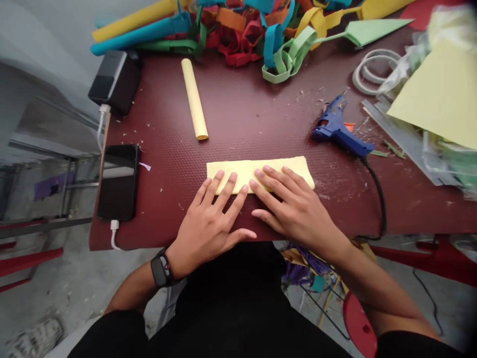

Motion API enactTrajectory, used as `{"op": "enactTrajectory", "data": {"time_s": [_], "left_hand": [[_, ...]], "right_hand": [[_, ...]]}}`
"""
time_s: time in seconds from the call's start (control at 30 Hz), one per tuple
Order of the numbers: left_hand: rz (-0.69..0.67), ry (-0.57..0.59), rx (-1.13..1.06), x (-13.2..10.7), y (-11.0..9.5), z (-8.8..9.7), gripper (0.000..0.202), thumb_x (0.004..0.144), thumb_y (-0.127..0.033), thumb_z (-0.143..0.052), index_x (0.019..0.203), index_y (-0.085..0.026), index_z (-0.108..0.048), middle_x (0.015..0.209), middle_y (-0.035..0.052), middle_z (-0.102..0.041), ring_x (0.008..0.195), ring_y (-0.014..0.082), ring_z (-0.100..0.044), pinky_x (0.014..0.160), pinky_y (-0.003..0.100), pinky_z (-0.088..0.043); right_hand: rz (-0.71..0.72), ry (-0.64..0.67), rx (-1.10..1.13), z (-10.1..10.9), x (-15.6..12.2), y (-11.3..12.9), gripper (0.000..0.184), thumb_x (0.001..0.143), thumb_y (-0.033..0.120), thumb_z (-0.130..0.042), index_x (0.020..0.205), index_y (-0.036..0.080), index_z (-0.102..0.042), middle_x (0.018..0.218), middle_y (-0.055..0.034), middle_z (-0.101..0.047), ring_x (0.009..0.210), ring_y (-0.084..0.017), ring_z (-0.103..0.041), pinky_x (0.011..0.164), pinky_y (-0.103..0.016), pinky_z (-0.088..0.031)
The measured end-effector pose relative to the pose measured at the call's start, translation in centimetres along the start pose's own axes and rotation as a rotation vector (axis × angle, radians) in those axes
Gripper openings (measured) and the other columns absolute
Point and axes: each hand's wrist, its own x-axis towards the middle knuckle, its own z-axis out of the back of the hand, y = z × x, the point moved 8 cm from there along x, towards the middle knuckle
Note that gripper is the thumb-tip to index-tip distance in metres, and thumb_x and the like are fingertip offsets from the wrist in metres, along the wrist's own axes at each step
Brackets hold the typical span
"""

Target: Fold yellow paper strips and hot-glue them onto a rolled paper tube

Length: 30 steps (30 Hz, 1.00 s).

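A folded strip of pale yellow paper [242, 171] lies flat near the front edge of the dark red table. My left hand [212, 214] rests with spread fingers on its left part, the fingertips pressing the paper. On the right part lies my right hand [294, 204], palm down, its fingers also stretched out. Both thumbs point inward below the strip. Beyond the paper, a rolled tube of yellow paper [195, 99] lies on the tabletop, touched by neither hand.
A blue glue gun [341, 127] lies to the right, its cord running off the front edge. At left are a phone [118, 181] and a black power bank [115, 82], each with a cable. Colourful paper chains [242, 37] crowd the back; tape rolls [368, 72] and yellow sheets [439, 94] lie at right.
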Motion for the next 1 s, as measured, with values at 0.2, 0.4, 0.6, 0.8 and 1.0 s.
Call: {"op": "enactTrajectory", "data": {"time_s": [0.2, 0.4, 0.6, 0.8, 1.0], "left_hand": [[0.018, 0.036, -0.038, -0.03, 0.02, -0.04, 0.099, 0.106, -0.082, -0.044, 0.173, -0.009, -0.043, 0.178, 0.026, -0.041, 0.169, 0.0485, -0.035, 0.135, 0.063, -0.034], [0.049, 0.076, -0.04, -0.13, 0.06, -0.05, 0.099, 0.104, -0.083, -0.048, 0.172, -0.012, -0.046, 0.178, 0.0254, -0.041, 0.167, 0.053, -0.035, 0.129, 0.066, -0.04], [0.042, 0.063, -0.03, 0.02, -0.01, 0.15, 0.103, 0.102, -0.087, -0.046, 0.17, -0.011, -0.048, 0.176, 0.0265, -0.045, 0.163, 0.0551, -0.04, 0.128, 0.066, -0.041], [0.037, 0.071, -0.035, 0.12, 0.02, 0.17, 0.104, 0.099, -0.087, -0.052, 0.17, -0.01, -0.049, 0.175, 0.0273, -0.045, 0.163, 0.0561, -0.04, 0.129, 0.065, -0.041], [0.042, 0.072, -0.043, 0.14, 0.02, 0.15, 0.102, 0.1, -0.085, -0.053, 0.169, -0.01, -0.049, 0.175, 0.028, -0.045, 0.162, 0.0564, -0.042, 0.127, 0.067, -0.042]], "right_hand": [[-0.021, 0.045, 0.048, -0.22, -0.13, -0.1, 0.053, 0.113, 0.042, -0.061, 0.157, 0.012, -0.064, 0.165, -0.0221, -0.06, 0.158, -0.039, -0.054, 0.132, -0.063, -0.042], [-0.014, 0.063, 0.065, -0.13, -0.06, -0.13, 0.054, 0.112, 0.042, -0.063, 0.157, 0.013, -0.063, 0.166, -0.0221, -0.059, 0.159, -0.04, -0.054, 0.133, -0.064, -0.041], [0.002, 0.052, 0.058, 0.04, 0.1, 0.02, 0.052, 0.112, 0.04, -0.063, 0.152, 0.007, -0.064, 0.164, -0.0241, -0.061, 0.155, -0.043, -0.057, 0.13, -0.066, -0.044], [-0.008, 0.06, 0.084, 0.0, 0.01, -0.07, 0.052, 0.111, 0.04, -0.065, 0.153, 0.01, -0.063, 0.164, -0.0242, -0.06, 0.155, -0.044, -0.057, 0.129, -0.069, -0.045], [-0.033, 0.064, 0.11, -0.15, -0.06, -0.22, 0.055, 0.11, 0.04, -0.067, 0.158, 0.016, -0.06, 0.166, -0.0215, -0.059, 0.157, -0.042, -0.056, 0.131, -0.067, -0.044]]}}
